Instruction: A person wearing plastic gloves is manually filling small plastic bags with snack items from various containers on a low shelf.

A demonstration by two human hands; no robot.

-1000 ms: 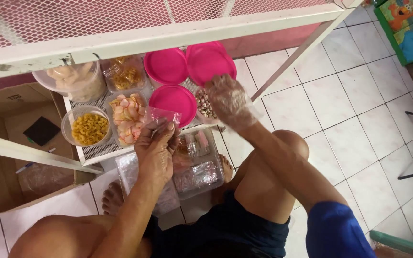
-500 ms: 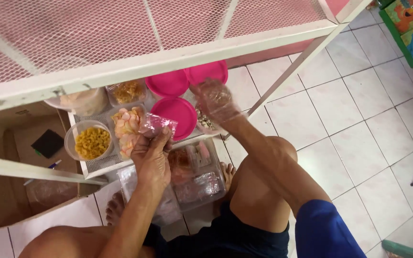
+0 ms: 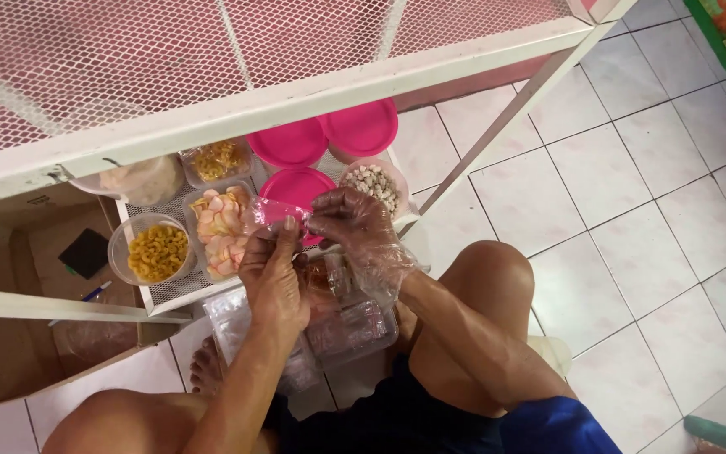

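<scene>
1 s ago the right hand (image 3: 361, 231), in its clear glove, was stretched out to the tubs at 1 o'clock, apart from the left hand (image 3: 272, 273), which alone held the small clear bag (image 3: 272, 214). Now the right hand has drawn back and pinches the bag's right edge, so both hands meet at the bag over the pink lid (image 3: 296, 187).

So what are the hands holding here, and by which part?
Both hands pinch a small clear plastic bag: the left hand at its lower edge, the gloved right hand at its right end.
</scene>
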